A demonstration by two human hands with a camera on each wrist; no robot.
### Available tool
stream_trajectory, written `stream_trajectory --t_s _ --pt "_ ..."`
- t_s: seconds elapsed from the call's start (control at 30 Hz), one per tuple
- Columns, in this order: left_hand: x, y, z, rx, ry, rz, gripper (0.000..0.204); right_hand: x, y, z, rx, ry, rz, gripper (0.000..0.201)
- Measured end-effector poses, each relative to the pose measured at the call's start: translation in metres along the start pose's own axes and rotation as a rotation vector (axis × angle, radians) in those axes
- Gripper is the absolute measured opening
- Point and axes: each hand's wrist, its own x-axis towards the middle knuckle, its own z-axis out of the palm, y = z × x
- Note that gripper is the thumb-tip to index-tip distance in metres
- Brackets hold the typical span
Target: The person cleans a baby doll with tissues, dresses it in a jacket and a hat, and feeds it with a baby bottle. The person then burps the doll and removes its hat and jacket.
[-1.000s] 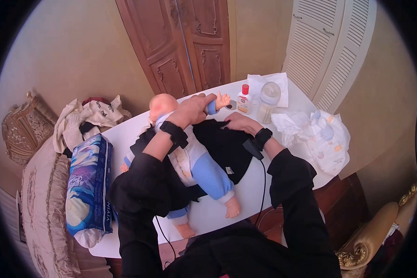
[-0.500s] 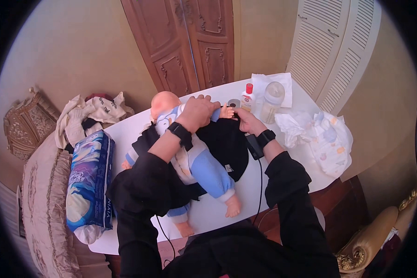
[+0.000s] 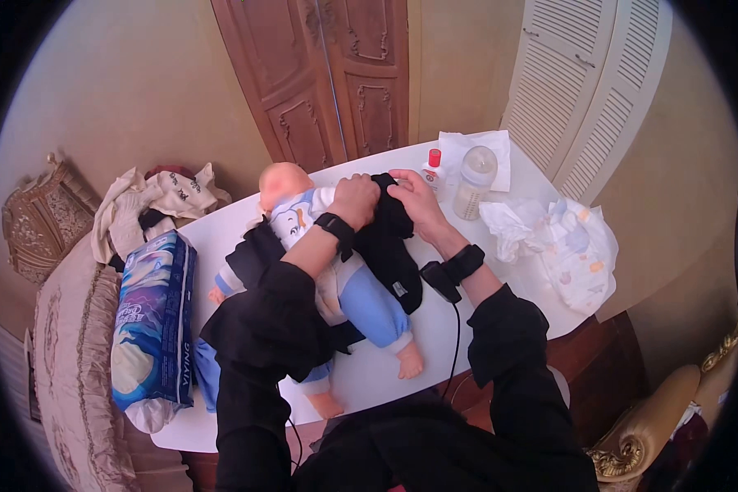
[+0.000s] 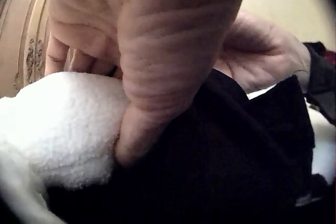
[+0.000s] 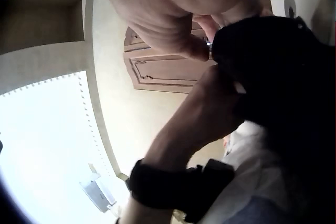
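A baby doll [image 3: 305, 215] in a blue and white outfit lies on its back on the white table [image 3: 385, 373], its head toward the far side. Spread beneath it and along its side is a black garment [image 3: 389, 266]. My left hand [image 3: 357, 201] grips the doll's arm, its fingers curled round the fuzzy white sleeve [image 4: 79, 124]. Close beside it, my right hand [image 3: 416, 203] pinches a raised edge of the black cloth [image 5: 273, 71] between thumb and fingers. The doll's hand on that side is hidden by the cloth.
At the far right stand a red-capped bottle [image 3: 433, 170] and a baby bottle [image 3: 472, 187] near white paper [image 3: 500, 160]. A patterned diaper [image 3: 584, 258] and crumpled white wipes [image 3: 512, 230] lie at right. A blue diaper pack [image 3: 152, 320] occupies the left edge.
The black cloth has been lifted and drawn over the doll's hand, which showed before. My right hand has risen with the cloth edge; my left stays at the doll's arm.
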Motion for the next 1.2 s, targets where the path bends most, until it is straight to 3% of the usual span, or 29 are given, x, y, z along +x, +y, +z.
stream_trajectory --t_s 0.07,0.13,0.17,0.2,0.27,0.3,0.33,0.4,0.47,0.53,0.57,0.63,0.67,0.7,0.73,0.77,0.83,0.97,1.03,1.13,1.2 --pt "0.007 -0.011 0.01 -0.115 0.028 -0.01 0.025 -0.009 0.0 0.005 -0.019 0.021 -0.007 0.038" --pt "0.018 -0.026 0.022 -0.714 0.001 -0.034 0.029 -0.02 0.008 0.01 -0.406 -0.018 -0.009 0.044" --pt "0.021 -0.032 0.012 -0.944 -0.136 -0.042 0.032 -0.025 0.013 0.014 -0.599 -0.038 -0.01 0.047" --pt "0.021 -0.033 0.006 -0.944 -0.137 -0.04 0.032 -0.032 0.02 0.021 -0.598 -0.035 -0.009 0.047" --pt "0.019 -0.032 -0.006 -1.193 -0.267 -0.229 0.038 -0.046 0.033 0.033 -0.591 -0.002 -0.52 0.05" --pt "0.016 -0.03 -0.012 -1.015 -0.287 -0.242 0.037 -0.053 0.038 0.036 -0.59 -0.005 -0.519 0.05" --pt "0.013 -0.031 -0.008 -1.015 -0.286 -0.246 0.037 -0.061 0.038 0.04 -0.689 -0.104 -0.548 0.051" --pt "0.008 -0.03 0.0 -0.674 -0.128 -0.109 0.033 -0.066 0.035 0.041 -0.785 -0.204 -0.571 0.052" --pt "0.011 -0.038 0.009 -0.64 -0.057 -0.134 0.029 -0.071 0.009 0.04 -0.677 -0.365 -0.13 0.049" --pt "0.014 -0.053 0.008 -0.815 -0.097 -0.423 0.031 -0.053 0.036 0.024 -0.55 -0.111 -0.296 0.037" --pt "0.011 -0.071 0.016 -0.817 -0.098 -0.428 0.031 -0.046 0.033 0.015 -0.672 -0.023 -0.316 0.04" --pt "0.003 -0.11 0.039 0.111 0.166 0.323 0.027 -0.029 0.034 -0.001 -0.79 0.062 -0.334 0.043" --pt "-0.002 -0.104 0.027 0.112 0.163 0.319 0.027 -0.02 0.04 -0.009 -0.979 0.001 -0.401 0.047" --pt "-0.006 -0.097 0.016 -0.422 0.125 -0.16 0.025 -0.012 0.047 -0.013 -1.168 -0.06 -0.47 0.052" --pt "-0.009 -0.091 0.009 -0.945 0.076 -0.648 0.023 -0.009 0.046 -0.01 -1.165 -0.062 -0.471 0.052" --pt "-0.009 -0.087 0.013 -0.943 0.078 -0.651 0.023 -0.007 0.045 -0.007 -1.214 -0.131 -0.369 0.056" --pt "-0.009 -0.084 0.022 -0.553 0.365 -0.572 0.019 -0.002 0.044 -0.001 -1.259 -0.207 -0.267 0.061" --pt "-0.014 -0.094 0.021 -0.587 0.408 -0.461 0.021 0.004 0.043 -0.002 -1.314 -0.221 -0.181 0.063" --pt "-0.025 -0.107 0.014 -0.67 0.22 -0.339 0.024 0.003 0.04 -0.003 -1.305 -0.221 -0.149 0.062" --pt "-0.045 -0.107 0.004 -0.822 0.101 -0.45 0.021 -0.011 0.034 0.001 -1.29 -0.16 -0.242 0.056" --pt "-0.049 -0.108 0.003 -0.884 0.078 -0.458 0.029 -0.018 0.033 0.011 -1.137 -0.037 -0.712 0.049"
